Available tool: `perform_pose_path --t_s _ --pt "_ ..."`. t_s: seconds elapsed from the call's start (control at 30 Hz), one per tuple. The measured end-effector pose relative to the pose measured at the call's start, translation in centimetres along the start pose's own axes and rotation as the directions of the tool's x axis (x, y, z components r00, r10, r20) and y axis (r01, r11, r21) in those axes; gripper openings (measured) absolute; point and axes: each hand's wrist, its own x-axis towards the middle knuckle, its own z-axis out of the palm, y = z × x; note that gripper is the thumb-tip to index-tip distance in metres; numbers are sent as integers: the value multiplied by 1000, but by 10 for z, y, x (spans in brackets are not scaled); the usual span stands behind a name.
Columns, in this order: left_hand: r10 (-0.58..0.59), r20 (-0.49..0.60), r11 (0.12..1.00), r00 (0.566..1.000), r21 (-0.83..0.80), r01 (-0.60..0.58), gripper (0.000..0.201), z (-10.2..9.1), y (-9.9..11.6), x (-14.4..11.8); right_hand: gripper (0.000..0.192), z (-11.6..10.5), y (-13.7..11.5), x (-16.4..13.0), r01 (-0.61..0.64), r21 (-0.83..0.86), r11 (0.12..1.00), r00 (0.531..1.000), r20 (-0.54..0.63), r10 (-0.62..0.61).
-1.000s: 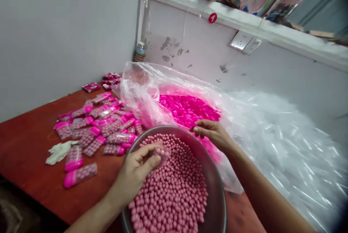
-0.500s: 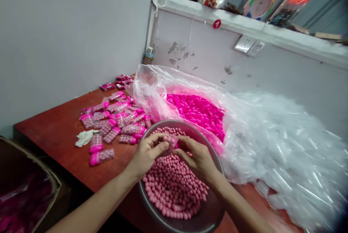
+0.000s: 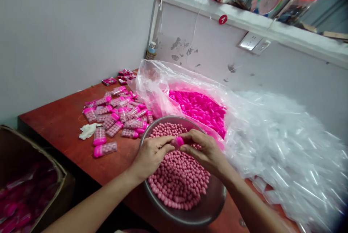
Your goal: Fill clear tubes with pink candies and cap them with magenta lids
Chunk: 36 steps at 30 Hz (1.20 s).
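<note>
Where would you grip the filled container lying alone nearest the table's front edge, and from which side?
Judging by its pose, take the lone filled container from above, pinching across its long clear sides near the middle. It lies flat on the table, pink cap toward the left, with bare wood on both long sides, so fingers should fit there. The rounded cap end looks likelier to slip.
</note>
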Motion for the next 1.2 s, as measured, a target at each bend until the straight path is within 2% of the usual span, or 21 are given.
perform_pose_path --t_s 0.13,0.3,0.37,0.47,0.53,0.57,0.6,0.67,0.73,0.77,0.87,0.93,1.07,1.13,1.2 --pt "36 -13 994 999 102 -34 22 0 0 -5 13 2 1 -4 -1 -13 1000 998 56 2" --pt "143 69 966 987 209 -155 25 0 -4 -11 11 11 2 -16 71 -126 989 994 93 -60" --pt "150 81 957 985 238 -166 25 0 -6 -11 10 15 3 -17 75 -141 987 994 84 -63" --pt "72 27 979 997 188 -75 23 0 -6 -8 9 18 6 -14 54 -53 997 998 28 -53" --pt "-44 -23 997 999 55 46 22 0 -6 -3 16 17 9 -12 -45 124 991 998 -37 50" --pt "-109 -34 994 994 -36 107 22 -1 -6 -1 22 16 10 -12 -113 263 958 990 -50 130" --pt "-166 -33 978 985 -133 161 24 -1 -7 2 29 16 12 -13 -177 424 888 976 -43 215" --pt "-235 -14 932 972 -287 222 28 -1 -8 5 38 16 16 -18 -254 711 656 939 18 344" --pt "-242 6 914 970 -334 230 29 -1 -8 6 39 16 21 -23 -275 852 446 905 73 420" --pt "-226 12 922 974 -321 217 27 -1 -7 5 36 17 24 -25 -278 876 394 891 81 447" --pt "-111 40 972 993 -203 117 23 0 -4 4 27 18 29 -25 -317 864 391 875 108 471" --pt "-34 50 992 998 -123 40 22 0 -2 2 28 18 28 -20 -386 839 383 873 199 444" --pt "13 27 999 1000 -50 -11 24 0 -1 0 36 16 18 -8 -564 798 210 809 484 335" --pt "42 12 999 999 -17 -42 26 0 -1 -1 34 17 13 -5 -591 792 155 791 531 303" --pt "103 -1 994 995 42 -102 27 -1 -2 -2 31 20 10 -3 -580 803 137 797 524 300"
